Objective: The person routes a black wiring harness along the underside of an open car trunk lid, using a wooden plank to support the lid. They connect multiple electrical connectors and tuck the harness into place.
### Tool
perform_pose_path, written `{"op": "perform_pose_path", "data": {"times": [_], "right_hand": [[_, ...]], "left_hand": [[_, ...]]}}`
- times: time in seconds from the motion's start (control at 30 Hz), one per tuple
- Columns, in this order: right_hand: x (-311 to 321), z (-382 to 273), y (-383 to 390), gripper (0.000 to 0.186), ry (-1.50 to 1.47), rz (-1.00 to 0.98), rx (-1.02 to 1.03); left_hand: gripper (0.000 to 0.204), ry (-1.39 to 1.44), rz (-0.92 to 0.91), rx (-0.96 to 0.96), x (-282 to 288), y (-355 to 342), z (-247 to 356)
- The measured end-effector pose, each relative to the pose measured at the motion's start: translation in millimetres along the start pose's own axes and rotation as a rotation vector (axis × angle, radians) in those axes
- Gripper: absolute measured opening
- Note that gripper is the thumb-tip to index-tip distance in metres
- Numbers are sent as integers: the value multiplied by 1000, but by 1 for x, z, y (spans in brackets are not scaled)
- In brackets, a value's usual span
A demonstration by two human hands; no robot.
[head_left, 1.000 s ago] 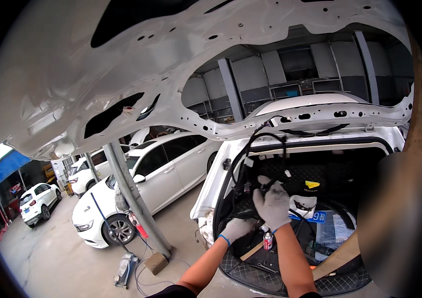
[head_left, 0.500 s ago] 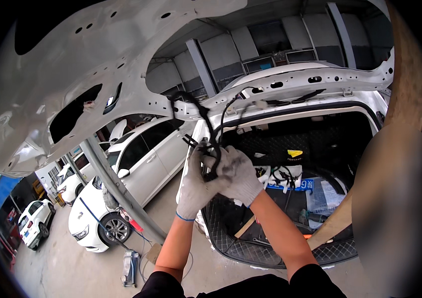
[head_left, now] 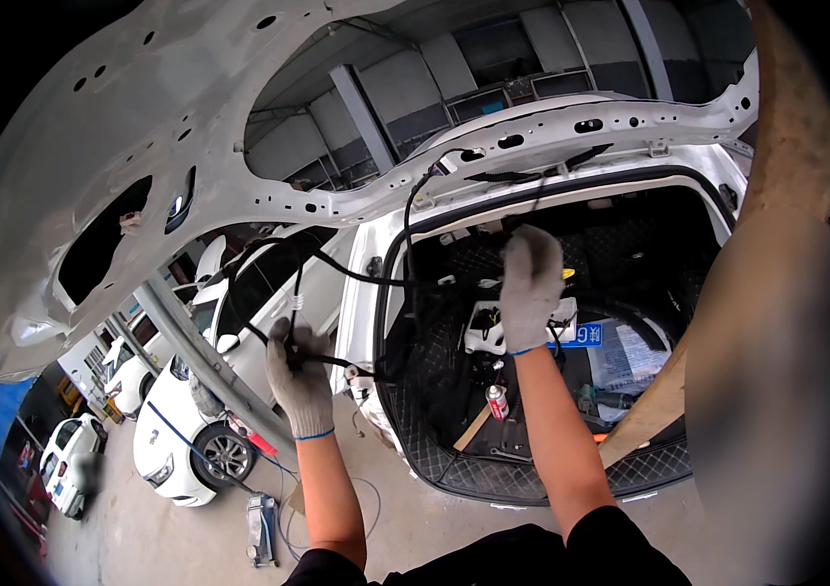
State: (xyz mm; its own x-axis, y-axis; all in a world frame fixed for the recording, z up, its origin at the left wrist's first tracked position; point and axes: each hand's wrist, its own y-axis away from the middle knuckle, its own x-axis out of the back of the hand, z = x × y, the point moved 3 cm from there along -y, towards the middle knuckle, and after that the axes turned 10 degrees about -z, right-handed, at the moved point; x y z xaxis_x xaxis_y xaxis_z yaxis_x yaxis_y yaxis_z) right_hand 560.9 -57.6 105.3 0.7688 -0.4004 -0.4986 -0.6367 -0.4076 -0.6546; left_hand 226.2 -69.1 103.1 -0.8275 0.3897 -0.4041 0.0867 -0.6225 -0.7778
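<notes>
My gloved left hand (head_left: 297, 376) grips a looped black wire harness (head_left: 356, 273) left of the open trunk, with cable running across toward the right. My gloved right hand (head_left: 532, 288) is raised over the trunk beside the cables; its fingers are blurred, so their grip is unclear. Overhead, the white raised tailgate (head_left: 102, 137) has bare metal with holes, and a thin cable hangs from its lower edge. Inside the trunk (head_left: 444, 474) lie a white tray (head_left: 483, 337), a spray can (head_left: 496, 400), a drill (head_left: 610, 400) and a blue plate (head_left: 586, 334).
A wooden beam (head_left: 776, 146) rises close on my right. To the left are a metal lift post (head_left: 195, 352), white cars (head_left: 170, 459), a floor jack (head_left: 261, 527) and loose hoses on the concrete floor (head_left: 122, 527).
My hands have moved apart from where they were together at the harness: left down and leftward, right up and rightward. The harness now spreads sideways between them; the view has shifted.
</notes>
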Motion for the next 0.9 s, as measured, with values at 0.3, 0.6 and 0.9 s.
{"op": "perform_pose_path", "data": {"times": [0.3, 0.6, 0.9], "right_hand": [[1, 23, -3, 30, -262, -32, -279], [-39, -12, 48, 11, -166, -911, 44], [-72, -64, 40, 13, -227, -1064, 222]], "left_hand": [[54, 205, -240, 275, -2, 74, -42], [74, -427, -343, 483, -31, 60, -46], [41, -980, -530, 360, -86, 44, -50]]}}
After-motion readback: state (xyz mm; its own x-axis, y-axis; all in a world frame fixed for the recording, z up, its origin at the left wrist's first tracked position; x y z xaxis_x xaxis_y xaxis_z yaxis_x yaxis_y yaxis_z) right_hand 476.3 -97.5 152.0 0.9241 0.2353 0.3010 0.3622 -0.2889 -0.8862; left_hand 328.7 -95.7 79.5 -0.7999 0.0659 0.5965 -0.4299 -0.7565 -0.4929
